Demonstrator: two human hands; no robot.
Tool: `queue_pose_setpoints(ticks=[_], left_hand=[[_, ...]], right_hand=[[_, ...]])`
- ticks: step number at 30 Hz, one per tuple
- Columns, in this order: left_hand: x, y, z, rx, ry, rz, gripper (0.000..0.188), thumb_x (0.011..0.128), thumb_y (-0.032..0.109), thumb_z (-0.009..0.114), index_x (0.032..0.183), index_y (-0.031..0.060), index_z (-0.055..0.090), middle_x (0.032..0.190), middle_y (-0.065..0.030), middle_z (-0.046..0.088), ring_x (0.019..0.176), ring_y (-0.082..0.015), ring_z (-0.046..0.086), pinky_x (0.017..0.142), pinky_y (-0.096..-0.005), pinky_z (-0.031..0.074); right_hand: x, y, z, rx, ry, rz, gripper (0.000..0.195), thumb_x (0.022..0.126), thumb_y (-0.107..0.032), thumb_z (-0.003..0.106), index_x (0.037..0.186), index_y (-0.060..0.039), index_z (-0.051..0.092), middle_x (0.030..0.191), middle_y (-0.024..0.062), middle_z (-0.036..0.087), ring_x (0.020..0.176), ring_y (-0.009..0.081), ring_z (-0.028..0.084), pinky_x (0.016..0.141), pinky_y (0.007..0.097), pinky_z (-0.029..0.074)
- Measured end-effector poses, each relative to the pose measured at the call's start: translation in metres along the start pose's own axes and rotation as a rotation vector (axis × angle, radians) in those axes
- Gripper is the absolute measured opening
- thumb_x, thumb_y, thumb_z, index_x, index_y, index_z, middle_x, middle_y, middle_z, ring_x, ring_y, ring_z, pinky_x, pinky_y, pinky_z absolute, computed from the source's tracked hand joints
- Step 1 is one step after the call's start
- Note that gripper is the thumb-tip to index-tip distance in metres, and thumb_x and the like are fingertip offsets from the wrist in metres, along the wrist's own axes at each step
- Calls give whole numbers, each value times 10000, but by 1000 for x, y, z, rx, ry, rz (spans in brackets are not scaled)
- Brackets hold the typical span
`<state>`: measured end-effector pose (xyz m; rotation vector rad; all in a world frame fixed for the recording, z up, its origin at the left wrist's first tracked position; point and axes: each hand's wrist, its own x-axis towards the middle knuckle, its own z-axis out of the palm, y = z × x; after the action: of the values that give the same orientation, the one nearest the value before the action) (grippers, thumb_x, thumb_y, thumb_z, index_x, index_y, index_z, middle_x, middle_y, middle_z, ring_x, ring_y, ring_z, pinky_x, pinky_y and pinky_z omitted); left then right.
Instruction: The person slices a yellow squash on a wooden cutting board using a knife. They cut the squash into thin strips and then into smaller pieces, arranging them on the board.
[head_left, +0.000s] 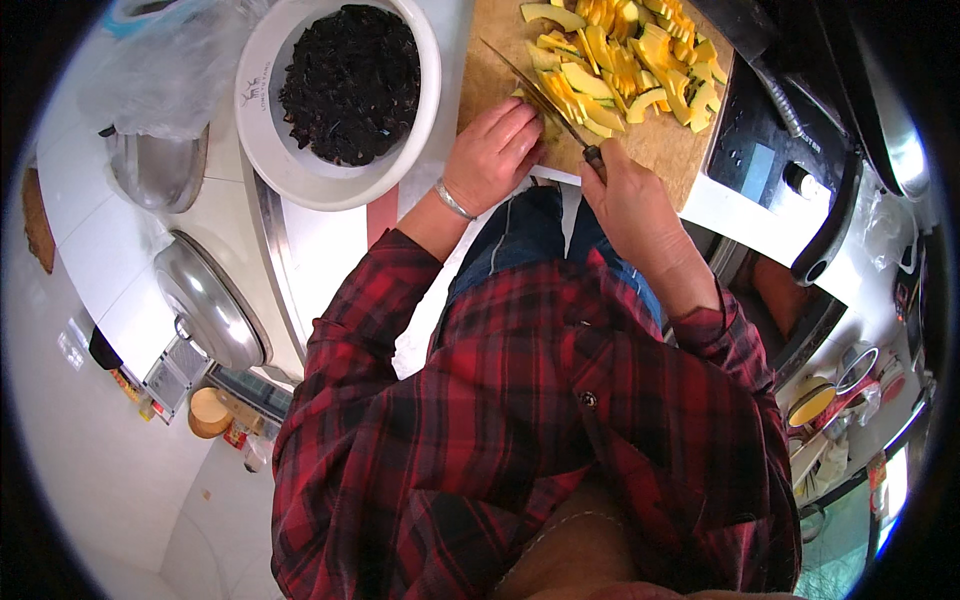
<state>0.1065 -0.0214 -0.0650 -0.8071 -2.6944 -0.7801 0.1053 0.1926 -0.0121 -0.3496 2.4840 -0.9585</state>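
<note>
My right hand (637, 206) grips the dark handle of a kitchen knife (536, 95), its blade slanting up and left across a wooden cutting board (480, 75). My left hand (499, 150) lies with curled fingers at the board's near left edge, beside the blade; a small bit of squash shows at its fingertips, and whatever is under the fingers is hidden. Right of the blade, a heap of yellow squash slices (600, 79) with green rind covers much of the board. To the left stands a white plastic basin (409, 161) with dark, wet-looking pieces, perhaps black fungus (352, 82), in it.
A black cooktop (750, 142) with a knob adjoins the board on the right, with a black pan handle (825, 225) reaching over it. At left are a clear plastic bag (165, 67), a metal bowl (161, 169) and a round steel lid (210, 300).
</note>
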Motion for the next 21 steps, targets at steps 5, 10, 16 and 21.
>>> queue_pose_setpoints(ticks=[5,10,16,21], left_hand=[[0,0,0,7,6,9,371,683,68,761,1027,16,633,1090,-110,610,1077,-296,586,931,-377,509],[0,-1,-3,-9,0,-5,383,690,71,774,1046,19,641,1107,-119,617,1088,-314,592,929,-390,512],[-4,-4,0,-31,10,-19,382,698,79,790,1046,19,645,1116,-128,618,1090,-328,596,928,-398,514],[-3,-5,3,-33,22,8,386,713,91,790,1060,16,639,1120,-129,617,1088,-330,598,929,-401,515]], right_hand=[[-15,-6,-10,25,-32,28,261,956,-242,578,964,-15,447,713,256,637,701,444,650,613,511,533],[-18,-8,-9,-45,-54,33,266,952,-243,585,952,-16,446,713,250,639,680,441,650,600,503,539],[-28,1,-10,-122,-67,38,271,945,-252,596,953,-25,449,707,241,641,654,438,647,581,511,542],[-15,14,6,-81,-13,33,262,947,-250,593,959,-31,449,714,240,641,673,440,647,598,511,538]])
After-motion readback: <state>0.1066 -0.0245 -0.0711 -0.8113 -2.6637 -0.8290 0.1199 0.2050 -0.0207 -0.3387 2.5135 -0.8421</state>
